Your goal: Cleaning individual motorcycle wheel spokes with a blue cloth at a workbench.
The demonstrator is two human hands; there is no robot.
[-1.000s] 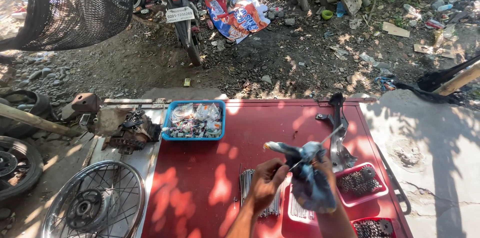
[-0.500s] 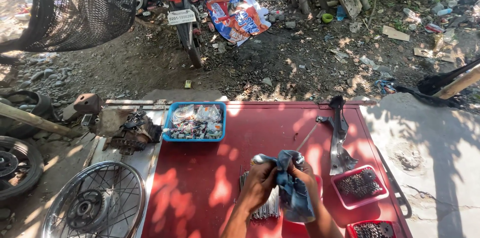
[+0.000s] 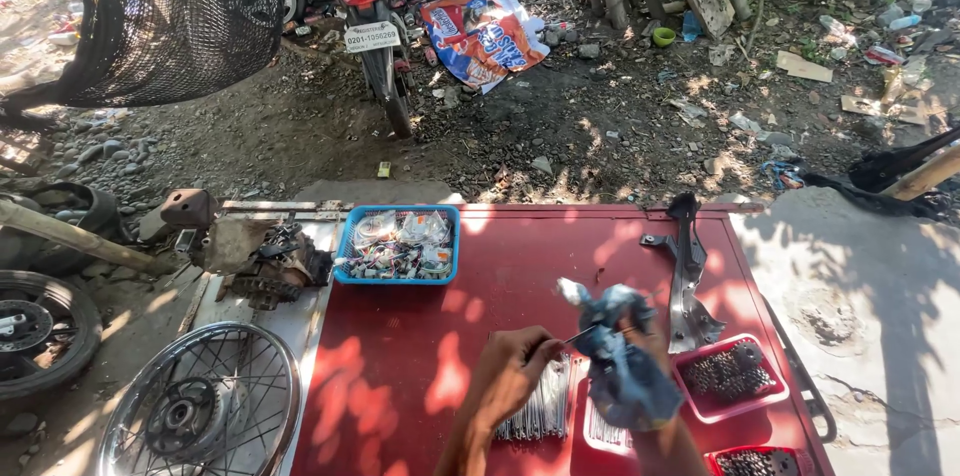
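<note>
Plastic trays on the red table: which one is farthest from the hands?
The blue rectangular plastic tray of small mixed parts, at the table's far left edge. The two red plastic trays of dark metal parts sit beside the rag-wrapped right hand.

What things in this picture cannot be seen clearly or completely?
Head view, the only one:
- Right hand: wrapped in a blue rag, so its fingers are hidden.
- Thin metal piece between left hand and rag: too small to identify.
- Lower red tray: cut off by the bottom edge.
- Spokes: partly covered by the left hand.
- Blue basket contents: too small to tell apart.
</note>
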